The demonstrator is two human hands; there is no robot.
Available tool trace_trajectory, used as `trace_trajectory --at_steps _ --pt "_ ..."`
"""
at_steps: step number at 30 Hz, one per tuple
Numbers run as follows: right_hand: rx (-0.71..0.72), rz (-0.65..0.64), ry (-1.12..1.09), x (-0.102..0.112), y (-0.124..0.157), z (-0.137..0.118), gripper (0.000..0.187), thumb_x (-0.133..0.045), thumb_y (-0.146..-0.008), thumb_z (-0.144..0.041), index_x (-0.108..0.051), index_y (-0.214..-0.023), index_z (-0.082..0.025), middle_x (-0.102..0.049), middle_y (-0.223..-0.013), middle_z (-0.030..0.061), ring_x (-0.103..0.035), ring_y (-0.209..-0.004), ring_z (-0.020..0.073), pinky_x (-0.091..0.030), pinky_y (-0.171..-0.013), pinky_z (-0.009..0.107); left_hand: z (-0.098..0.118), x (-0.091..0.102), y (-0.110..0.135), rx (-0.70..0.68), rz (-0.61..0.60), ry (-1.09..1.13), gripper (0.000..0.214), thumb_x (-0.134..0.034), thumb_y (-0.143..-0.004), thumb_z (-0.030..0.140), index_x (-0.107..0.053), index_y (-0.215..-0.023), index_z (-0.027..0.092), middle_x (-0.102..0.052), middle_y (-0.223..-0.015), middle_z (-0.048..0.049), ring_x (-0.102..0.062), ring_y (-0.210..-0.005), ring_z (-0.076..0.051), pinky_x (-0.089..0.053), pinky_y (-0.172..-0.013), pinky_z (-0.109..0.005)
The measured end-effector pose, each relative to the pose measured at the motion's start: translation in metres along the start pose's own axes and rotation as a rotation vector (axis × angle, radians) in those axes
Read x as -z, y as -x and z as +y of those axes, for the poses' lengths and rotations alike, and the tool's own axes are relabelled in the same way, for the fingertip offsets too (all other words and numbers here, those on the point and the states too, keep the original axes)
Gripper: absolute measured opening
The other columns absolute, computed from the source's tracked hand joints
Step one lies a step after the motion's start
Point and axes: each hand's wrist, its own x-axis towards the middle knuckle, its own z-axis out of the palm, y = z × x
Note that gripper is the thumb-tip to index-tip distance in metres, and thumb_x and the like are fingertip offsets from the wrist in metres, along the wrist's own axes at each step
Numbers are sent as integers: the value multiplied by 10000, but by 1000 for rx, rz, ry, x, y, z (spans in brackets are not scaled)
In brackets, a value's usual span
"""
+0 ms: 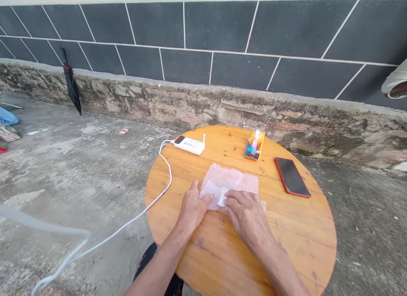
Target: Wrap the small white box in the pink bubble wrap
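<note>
A sheet of pinkish, translucent bubble wrap (233, 177) lies on the round wooden table, its near part folded over. On that fold rests a small white object (222, 197), partly hidden by fingers, so its kind is unclear. At the wrap's left edge is my left hand (194, 207), fingers stretched forward and thumb apart, its thumb touching the plastic. My right hand (246, 209) covers the near right part of the wrap. Its fingers are bent together, with the tips against the white object.
Around the wrap on the wooden table (286, 236) are a white power strip (190, 145) with a cable (170, 173), a tape dispenser (255, 145) and a red-edged phone (291, 177). An umbrella (71, 84) leans on the wall. A pipe end (396, 84) juts in at right.
</note>
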Motion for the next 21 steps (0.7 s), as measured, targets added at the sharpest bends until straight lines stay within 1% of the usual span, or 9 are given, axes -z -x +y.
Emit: trace_trajectory --at_steps 2,3,4,6,11,15,21 --pt "7 -13 7 1 -1 -1 128 -572 -843 -101 -652 -858 -200 -675 -1089 24 -579 -919 221 -333 -782 358 -3 -2 -2 -10 -35 35 311 -569 -738 325 -620 -990 151 -615 -634 15 -541 -500 -120 -382 -478 -210" --pt "13 -22 12 1 -1 -1 131 -571 -842 -97 -651 -861 -199 -675 -1099 22 -579 -926 223 -332 -783 359 -3 -2 -2 -15 -49 49 228 -563 -737 334 -635 -858 155 -576 -570 31 -515 -462 -111 -360 -445 -201" --pt "20 -32 17 2 -2 -1 131 -571 -841 -95 -649 -860 -198 -678 -1100 20 -580 -929 224 -331 -780 360 -4 -3 -3 -16 -59 64 192 -559 -734 340 -621 -755 160 -535 -519 43 -492 -434 -104 -339 -418 -194" --pt "27 -47 28 3 -3 0 125 -577 -835 -90 -645 -847 -195 -687 -1084 17 -582 -926 224 -329 -772 360 -2 -4 -3 -15 -67 94 188 -557 -726 346 -577 -663 170 -483 -473 59 -465 -407 -97 -316 -382 -182" --pt "40 -71 63 4 -6 1 96 -580 -845 -118 -631 -810 -193 -689 -1073 9 -583 -904 219 -320 -756 360 10 -5 1 -17 -70 161 179 -539 -726 334 -531 -630 183 -491 -486 63 -466 -416 -92 -337 -367 -168" --pt "37 -98 82 4 -6 0 90 -589 -839 -117 -631 -815 -193 -686 -1068 10 -580 -921 216 -316 -769 364 19 -7 5 -36 -74 192 176 -533 -736 327 -572 -654 176 -534 -520 48 -501 -463 -97 -371 -411 -168" --pt "22 -110 80 5 -6 -1 141 -575 -836 -84 -641 -815 -207 -690 -1039 12 -578 -902 214 -321 -748 361 22 -16 9 -79 -51 183 178 -527 -748 321 -598 -681 173 -588 -572 25 -544 -528 -111 -387 -466 -175"
